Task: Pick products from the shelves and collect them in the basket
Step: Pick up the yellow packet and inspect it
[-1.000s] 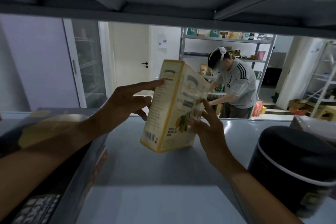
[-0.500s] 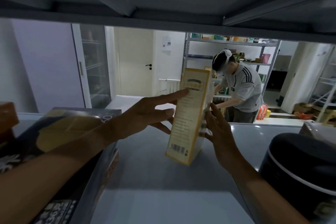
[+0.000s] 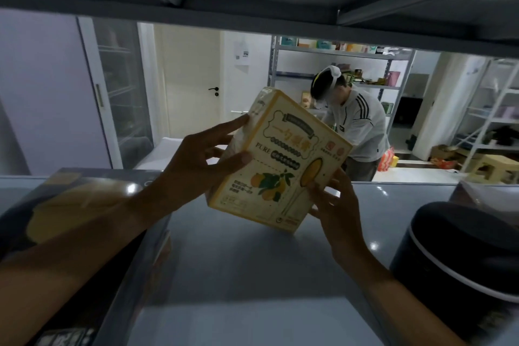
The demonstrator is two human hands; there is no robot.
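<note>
A yellow-and-white product box with fruit pictures and the word PURE is tilted above the grey shelf, its front face toward me. My left hand grips its upper left edge, thumb on the front. My right hand holds its lower right corner from below. No basket is in view.
A dark flat box lies on the shelf at the left, under my left forearm. A black round container stands at the right. The shelf above hangs low overhead. Beyond, a person bends at another rack.
The box has turned from edge-on to front face toward me and tilted to the right. My left thumb has come onto its front; my right hand has dropped to the lower corner.
</note>
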